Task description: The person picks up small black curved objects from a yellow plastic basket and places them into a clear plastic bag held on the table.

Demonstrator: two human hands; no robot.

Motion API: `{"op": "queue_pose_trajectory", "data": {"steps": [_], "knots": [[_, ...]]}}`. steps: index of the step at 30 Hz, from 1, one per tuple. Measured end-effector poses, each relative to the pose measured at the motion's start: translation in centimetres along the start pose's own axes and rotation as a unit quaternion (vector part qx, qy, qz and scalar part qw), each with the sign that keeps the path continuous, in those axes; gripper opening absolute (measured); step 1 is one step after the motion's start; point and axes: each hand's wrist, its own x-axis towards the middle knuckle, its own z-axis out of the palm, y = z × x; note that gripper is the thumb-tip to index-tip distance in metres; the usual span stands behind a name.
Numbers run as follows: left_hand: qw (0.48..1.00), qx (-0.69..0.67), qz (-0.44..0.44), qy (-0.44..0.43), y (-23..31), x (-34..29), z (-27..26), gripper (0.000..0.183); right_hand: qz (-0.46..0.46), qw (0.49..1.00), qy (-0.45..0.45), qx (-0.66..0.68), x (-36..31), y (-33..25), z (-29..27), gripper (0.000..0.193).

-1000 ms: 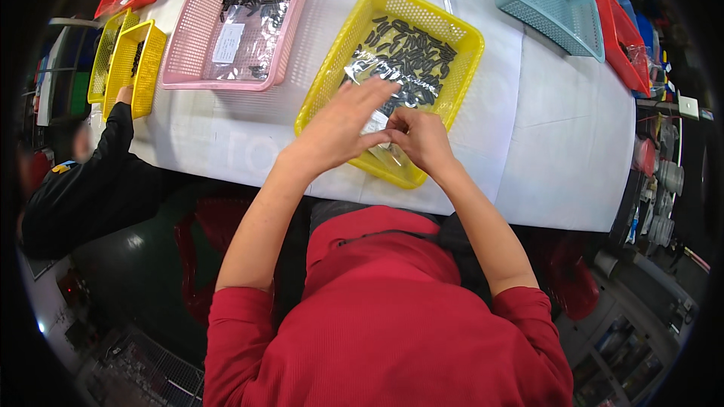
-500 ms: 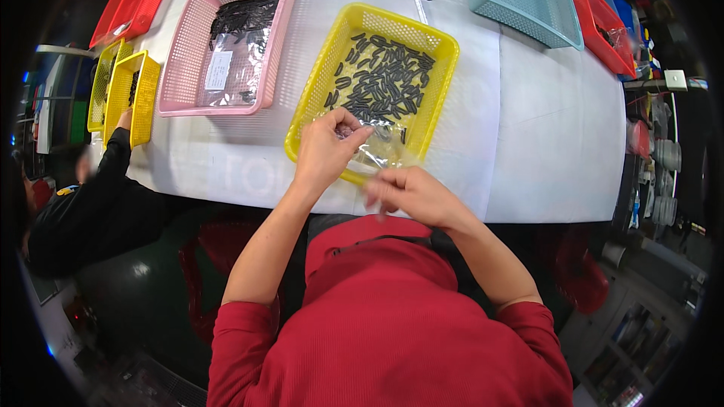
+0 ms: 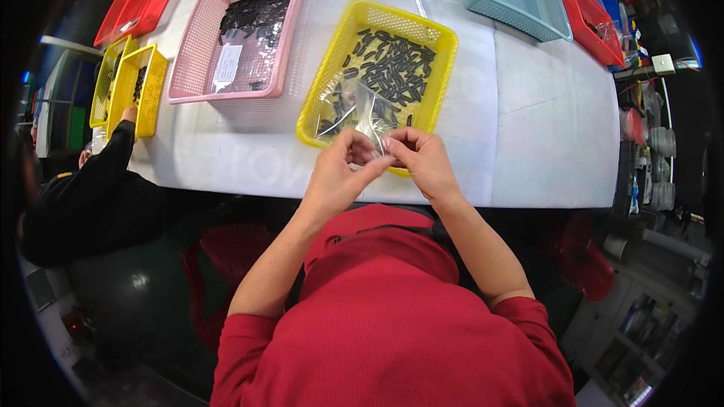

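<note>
Both hands raised over the near edge of the white table (image 3: 543, 128), just above the near rim of the yellow basket (image 3: 332, 68). Left hand (image 3: 339, 173) and right hand (image 3: 422, 158) each pinching one side of a clear plastic bag's (image 3: 362, 109) near end, thumbs and fingertips almost touching. Held so, probably, to keep the mouth together over the basket, any spilled piece falling back among the small black parts (image 3: 396, 64). Bag's long axis lying away from the body, far end resting on the parts. Pink basket (image 3: 290, 26) at the left.
</note>
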Motion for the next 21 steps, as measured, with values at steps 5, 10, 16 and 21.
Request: {"op": "queue_pose_trajectory", "data": {"steps": [5, 10, 16, 21], "knots": [[0.998, 0.057, -0.014, 0.003, 0.5, -1.3, -1.9, 0.034, -0.051, 0.996, -0.052, -0.056, -1.1, 0.6, 2.5, 0.011], [0.988, 0.126, 0.041, 0.083, -0.1, -2.2, -4.8, 0.015, -0.012, 1.0, -0.023, -0.011, -1.3, -1.0, 5.3, 0.013], [0.988, 0.021, 0.085, 0.128, 1.6, -3.1, -5.6, 0.012, -0.11, 0.993, 0.032, -0.034, -1.7, 0.8, 7.8, 0.018], [0.924, 0.301, 0.181, 0.149, 4.2, -3.6, -8.1, 0.025, -0.219, 0.934, 0.169, -0.227, -1.4, -1.6, 8.7, 0.025]]}}
